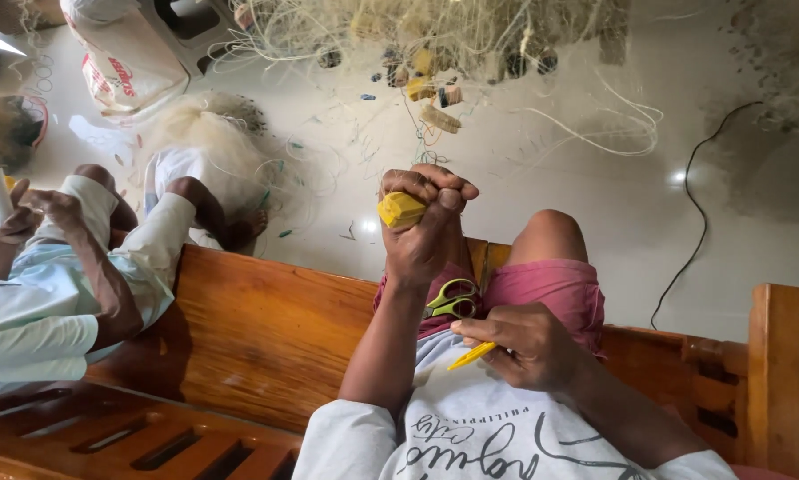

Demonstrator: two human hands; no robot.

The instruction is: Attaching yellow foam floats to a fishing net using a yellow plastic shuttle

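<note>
left hand (422, 227) fisting blocky yellow float (400, 209)

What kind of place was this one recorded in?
Probably a home or small workshop where fishing nets are made or mended: a net with floats hangs over a smooth floor, beside a wooden bench.

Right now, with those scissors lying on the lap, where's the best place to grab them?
Probably by the green handle loops: the scissors lie on the pink shorts with the loops facing up and open. Come from above, beside the right hand, away from the left hand clutching the yellow block. The blades are hidden.
</note>
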